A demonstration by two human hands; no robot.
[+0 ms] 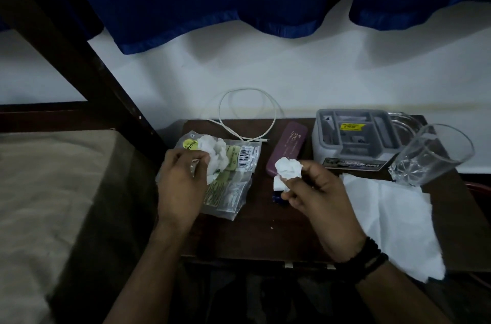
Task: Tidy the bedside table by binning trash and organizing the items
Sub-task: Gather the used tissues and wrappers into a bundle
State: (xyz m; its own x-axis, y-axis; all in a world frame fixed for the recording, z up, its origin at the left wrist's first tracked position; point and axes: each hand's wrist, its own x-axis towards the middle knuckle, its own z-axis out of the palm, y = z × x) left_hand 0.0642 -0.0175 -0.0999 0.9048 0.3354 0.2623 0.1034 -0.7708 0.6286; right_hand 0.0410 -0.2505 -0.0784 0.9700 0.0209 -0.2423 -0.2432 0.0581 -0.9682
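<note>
On the dark wooden bedside table [260,238], my left hand [180,185] pinches a clear plastic food wrapper [233,185] together with a crumpled white tissue [215,153] at the table's left side. My right hand [318,196] grips a second crumpled tissue [288,168] near the table's middle, above a small blue scrap [277,200]. A purple case [288,148] lies just behind that tissue.
A white cable [249,116] loops at the back. A grey compartment organizer [353,135] stands at the back right, with a clear glass [430,153] beside it. A flat white tissue sheet [398,222] hangs over the right front edge. A bed [39,191] adjoins on the left.
</note>
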